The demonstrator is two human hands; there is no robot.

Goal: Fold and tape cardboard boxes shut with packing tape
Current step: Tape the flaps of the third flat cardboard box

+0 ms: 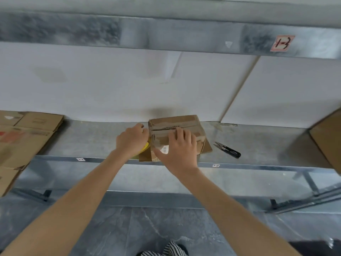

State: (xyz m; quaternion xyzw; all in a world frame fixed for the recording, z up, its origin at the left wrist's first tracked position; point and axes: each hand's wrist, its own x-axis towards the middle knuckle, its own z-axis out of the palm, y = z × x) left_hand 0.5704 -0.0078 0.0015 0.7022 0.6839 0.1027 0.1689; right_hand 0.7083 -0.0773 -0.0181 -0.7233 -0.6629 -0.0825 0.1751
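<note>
Bare forearms, from 7 and 5 o'clock, end in the left hand [132, 139] and right hand [178, 150]; black-and-white striped clothing [166, 249] shows at 6 o'clock.

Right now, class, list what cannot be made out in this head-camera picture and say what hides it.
Head view:
- yellow object: mostly covered by the left hand; identity unclear.
- label on the small box: print too small.
- box's near top: under the right hand.
- large carton: cut off by right edge.
</note>
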